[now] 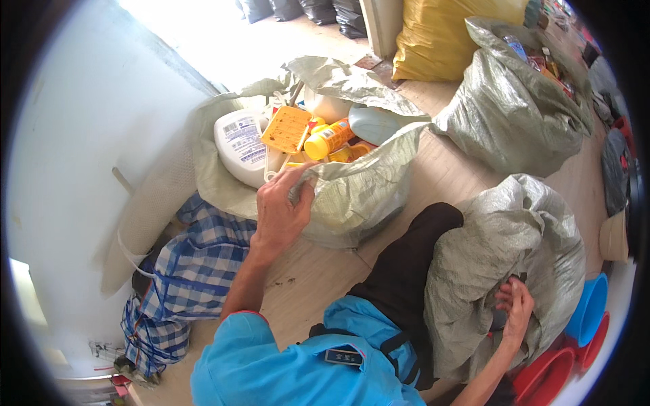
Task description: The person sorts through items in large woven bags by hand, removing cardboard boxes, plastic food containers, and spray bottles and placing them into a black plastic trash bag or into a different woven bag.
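Observation:
My left hand [283, 205] grips the near rim of a pale green woven sack [363, 198] between thumb and fingers. Its mouth is spread wide. Inside lie a white plastic bottle [244, 144] bearing writing, an orange plastic tray [287, 129] with dark specks, an orange bottle with a yellow cap [330, 139], and a light blue-grey plastic container [374, 124]. My right hand [516, 309], fingers slightly curled and apart, is at the opening of a second woven sack [472, 264] beside my leg. Something dark shows in that opening; most of its contents are hidden.
Another woven sack [513, 116], filled with bottles, stands at far right, near a large yellow sack [431, 40]. Blue-checked bags [198, 269] and a rolled mesh [157, 203] lie along the left wall. Blue [586, 309] and red basins [546, 378] sit at lower right.

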Motion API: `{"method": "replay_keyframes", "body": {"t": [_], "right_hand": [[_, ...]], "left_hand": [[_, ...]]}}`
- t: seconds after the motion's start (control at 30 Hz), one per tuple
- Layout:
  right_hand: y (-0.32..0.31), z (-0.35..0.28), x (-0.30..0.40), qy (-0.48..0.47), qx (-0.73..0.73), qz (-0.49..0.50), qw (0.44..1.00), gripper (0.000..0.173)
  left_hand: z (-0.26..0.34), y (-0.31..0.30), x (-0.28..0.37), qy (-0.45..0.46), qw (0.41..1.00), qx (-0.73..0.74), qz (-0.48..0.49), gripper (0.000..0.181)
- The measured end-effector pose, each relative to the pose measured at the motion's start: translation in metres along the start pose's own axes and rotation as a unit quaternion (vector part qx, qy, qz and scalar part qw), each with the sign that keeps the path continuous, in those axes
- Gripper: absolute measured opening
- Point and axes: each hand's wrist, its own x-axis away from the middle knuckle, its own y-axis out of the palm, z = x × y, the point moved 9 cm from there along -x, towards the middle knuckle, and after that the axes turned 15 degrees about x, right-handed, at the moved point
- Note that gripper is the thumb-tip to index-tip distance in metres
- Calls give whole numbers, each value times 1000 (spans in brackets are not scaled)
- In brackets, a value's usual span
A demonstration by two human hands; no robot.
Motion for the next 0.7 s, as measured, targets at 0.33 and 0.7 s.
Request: {"method": "replay_keyframes", "body": {"t": [0.33, 0.7], "right_hand": [[-110, 99, 1, -29, 283, 316, 905, 37], [-120, 86, -15, 97, 301, 343, 884, 75]], "left_hand": [[94, 109, 24, 175, 949, 256, 49, 24], [191, 435, 173, 246, 770, 205, -552, 36]]}}
